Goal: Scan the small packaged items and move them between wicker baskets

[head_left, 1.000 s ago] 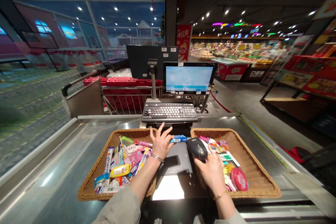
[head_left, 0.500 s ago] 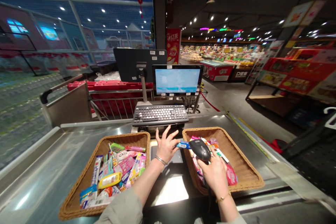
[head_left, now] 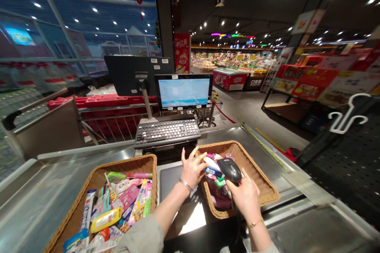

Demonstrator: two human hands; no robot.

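Observation:
My left hand (head_left: 192,169), a silver bangle on its wrist, is over the near-left rim of the right wicker basket (head_left: 268,195). Its thumb and index finger pinch a small blue and white package (head_left: 211,168), while the other fingers stick up. My right hand (head_left: 246,193) is wrapped around the handle of a black barcode scanner (head_left: 230,170), its head beside the package. Pink, green and white packaged goods (head_left: 219,189) lie in that basket beneath, partly hidden. The left wicker basket (head_left: 77,201) holds several colourful packets, among them a yellow package (head_left: 106,219).
A keyboard (head_left: 168,132) and a lit monitor (head_left: 184,91) stand behind the baskets. Between the baskets lies a flat grey panel (head_left: 170,184) in the metal counter (head_left: 118,157). A black perforated panel with a white hook (head_left: 346,120) rises at the right.
The view has swung to the right. My left hand has moved right relative to the baskets, bringing the blue and white package over the right basket. The scanner stays in my right hand.

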